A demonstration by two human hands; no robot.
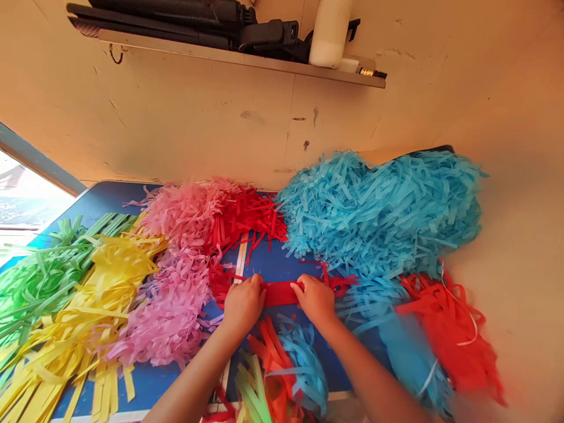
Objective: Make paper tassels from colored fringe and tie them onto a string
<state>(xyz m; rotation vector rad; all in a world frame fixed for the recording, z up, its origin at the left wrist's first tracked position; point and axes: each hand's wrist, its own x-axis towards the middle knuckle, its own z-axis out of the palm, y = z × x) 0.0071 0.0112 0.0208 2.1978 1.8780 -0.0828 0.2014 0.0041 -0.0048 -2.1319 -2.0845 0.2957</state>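
A red paper strip [281, 294] with fringed ends lies across the middle of the blue table [275, 261]. My left hand [244, 302] is closed on its left part, thumb and fingers pinched at the edge of the flat band. On the right part, my right hand [315, 298] pinches the same band. Flat red paper shows between the two hands, and red fringe spreads out beyond each of them. Just below, nearer to me, are orange-red strips [275, 358] and a small blue fringed bunch [308, 364].
Green [44, 282], yellow [106, 288] and pink [170, 305] fringed paper covers the table's left side. A big blue fringe pile [383, 211] sits at back right, with red fringe [460, 335] in front. Above, a wall shelf [247, 59] holds black items and a white bottle [330, 32].
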